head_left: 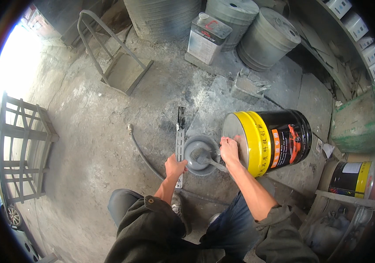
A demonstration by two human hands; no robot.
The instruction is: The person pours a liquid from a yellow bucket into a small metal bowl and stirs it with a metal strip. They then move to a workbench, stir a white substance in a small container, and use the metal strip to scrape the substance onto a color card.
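My left hand (pixel 175 167) is closed around the lower part of a slotted metal bar (pixel 180 145), held lengthwise away from me, its far end dark. Just right of the bar is a round grey basin (pixel 191 172) on the floor. A brush (pixel 201 154) rests in it, its pale handle leaning over the rim toward my right wrist. My right hand (pixel 229 150) is closed above the basin's right side, in front of the pale round end of a yellow and black metal pail (pixel 279 140). The pail appears to lie on its side. Whatever my right fingers grip is hidden.
A hose (pixel 143 154) curves over the floor left of the bar. Beyond are a small metal trolley (pixel 123 72), a square can (pixel 207 41), large drums (pixel 270 39) and a dusty block-shaped container (pixel 246 86). A slatted frame (pixel 23 149) stands left; another pail (pixel 350 179) sits right.
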